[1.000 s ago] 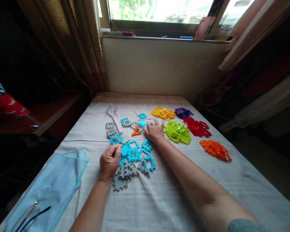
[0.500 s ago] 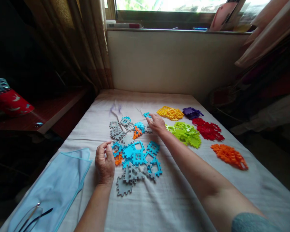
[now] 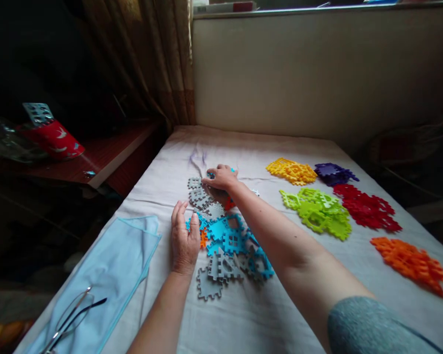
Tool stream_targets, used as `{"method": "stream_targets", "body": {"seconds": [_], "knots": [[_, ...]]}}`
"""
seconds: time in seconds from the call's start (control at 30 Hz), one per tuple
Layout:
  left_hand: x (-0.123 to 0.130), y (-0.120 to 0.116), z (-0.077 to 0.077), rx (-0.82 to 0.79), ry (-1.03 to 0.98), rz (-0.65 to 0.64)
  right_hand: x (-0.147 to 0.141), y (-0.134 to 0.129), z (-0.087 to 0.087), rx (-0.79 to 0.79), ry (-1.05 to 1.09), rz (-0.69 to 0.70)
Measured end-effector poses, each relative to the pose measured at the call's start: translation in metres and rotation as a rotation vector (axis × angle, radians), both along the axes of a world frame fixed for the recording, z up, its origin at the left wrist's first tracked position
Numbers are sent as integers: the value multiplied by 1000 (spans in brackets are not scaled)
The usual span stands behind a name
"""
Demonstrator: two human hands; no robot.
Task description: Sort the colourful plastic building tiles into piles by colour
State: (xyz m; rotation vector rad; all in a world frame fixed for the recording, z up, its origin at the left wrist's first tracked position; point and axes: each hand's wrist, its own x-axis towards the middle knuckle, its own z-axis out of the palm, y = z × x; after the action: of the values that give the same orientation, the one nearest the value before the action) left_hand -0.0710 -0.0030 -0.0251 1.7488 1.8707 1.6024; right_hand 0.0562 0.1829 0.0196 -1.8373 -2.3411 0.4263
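Observation:
My left hand (image 3: 185, 241) rests on the sheet at the left edge of the mixed pile, thumb apart from the fingers, holding nothing. It is beside blue interlocking tiles (image 3: 217, 229) and a small orange tile (image 3: 203, 238). My right hand (image 3: 222, 177) reaches across to the far end of the pile, fingers spread. Its fingertips are over a blue tile (image 3: 210, 175), mostly hidden, next to grey window tiles (image 3: 195, 183). More grey tiles (image 3: 209, 283) lie at the near end. My right forearm covers part of the pile.
To the right lie sorted heaps of yellow (image 3: 291, 171), purple (image 3: 334, 173), green (image 3: 319, 211), red (image 3: 367, 206) and orange tiles (image 3: 413, 265). A light blue cloth (image 3: 107, 275) with eyeglasses (image 3: 74, 314) lies at the left. A red container (image 3: 55, 140) stands on a dark wooden surface.
The view has swung down and to the right-shifted scene. My right hand has moved left across the far end of the pile. My left hand stays beside the blue tiles, its fingers straighter.

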Motion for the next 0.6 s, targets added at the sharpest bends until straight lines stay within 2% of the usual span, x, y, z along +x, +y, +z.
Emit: {"method": "stream_targets", "body": {"seconds": [0.17,0.4,0.5,0.6], "knots": [[1,0,-1,-1,-10,24,-6,-27,10,-4,-36,191],[-1,4,-3,4,-22,6,31,-92,17,-3,55,359],[-2,5,-5,-4,-18,-13,60,-129,18,118,161,325],[-6,12,-7,-27,-37,-8,97,-172,9,273,274,226]]}}
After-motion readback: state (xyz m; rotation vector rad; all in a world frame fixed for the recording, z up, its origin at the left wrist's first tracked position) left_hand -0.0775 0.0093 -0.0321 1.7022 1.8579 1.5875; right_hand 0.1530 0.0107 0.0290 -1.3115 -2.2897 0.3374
